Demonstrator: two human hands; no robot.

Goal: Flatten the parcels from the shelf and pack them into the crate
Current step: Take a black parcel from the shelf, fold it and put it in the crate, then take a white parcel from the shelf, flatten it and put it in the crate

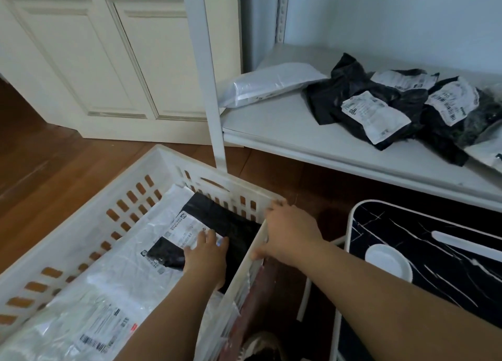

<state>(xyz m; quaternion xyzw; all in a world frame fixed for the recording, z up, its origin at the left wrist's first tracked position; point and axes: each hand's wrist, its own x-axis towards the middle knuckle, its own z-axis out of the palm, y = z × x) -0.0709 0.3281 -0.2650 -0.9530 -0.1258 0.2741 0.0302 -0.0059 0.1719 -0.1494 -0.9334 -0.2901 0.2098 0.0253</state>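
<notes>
Parcel (217, 225) flat, lengthwise along crate (81, 225)

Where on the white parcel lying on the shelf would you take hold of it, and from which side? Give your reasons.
Probably grip the white parcel at its near left corner, which juts past the shelf edge by the upright post. Come from the front left: that end is thin, flat and free, while black parcels crowd its right end.
</notes>
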